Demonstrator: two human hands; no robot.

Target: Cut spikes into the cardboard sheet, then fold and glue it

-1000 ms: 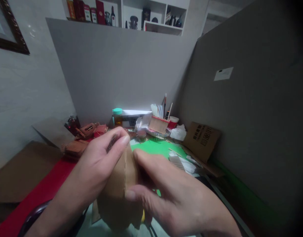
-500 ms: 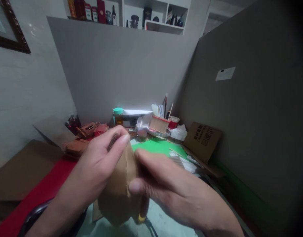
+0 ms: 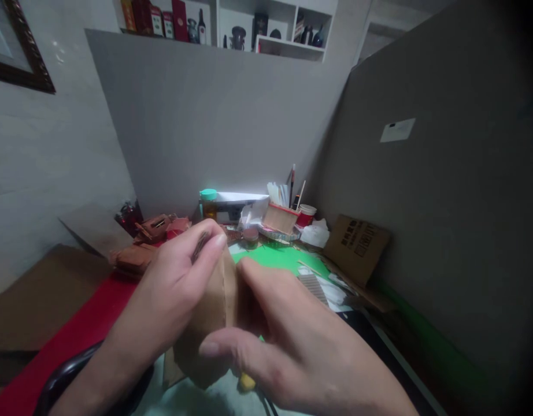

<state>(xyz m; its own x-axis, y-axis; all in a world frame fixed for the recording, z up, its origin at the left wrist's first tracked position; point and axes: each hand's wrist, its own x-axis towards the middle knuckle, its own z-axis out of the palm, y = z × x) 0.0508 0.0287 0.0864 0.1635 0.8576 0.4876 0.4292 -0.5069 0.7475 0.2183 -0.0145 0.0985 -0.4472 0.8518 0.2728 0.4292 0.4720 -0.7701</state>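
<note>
A folded piece of brown cardboard (image 3: 208, 323) with a ridged seam down its middle is held up in front of me. My left hand (image 3: 186, 268) pinches its upper edge between thumb and curled fingers. My right hand (image 3: 275, 323) lies along the right face, thumb stretched across the lower part and fingers bent behind it, partly hidden. Under the right thumb shows the yellow end (image 3: 247, 381) of some object, with a dark cord beside it; most of it is hidden.
Beyond the hands lies a green sheet (image 3: 270, 257). Brown cardboard models (image 3: 136, 257) stand at the left. A teal-lidded jar (image 3: 208, 202), a red-and-white tub (image 3: 307, 215) and a printed cardboard piece (image 3: 357, 242) stand farther back. Grey panels rise behind and at right.
My right thumb has moved left and down from the seam across the lower cardboard. The yellow-ended object is now more covered by my right hand. My left hand keeps its pinch.
</note>
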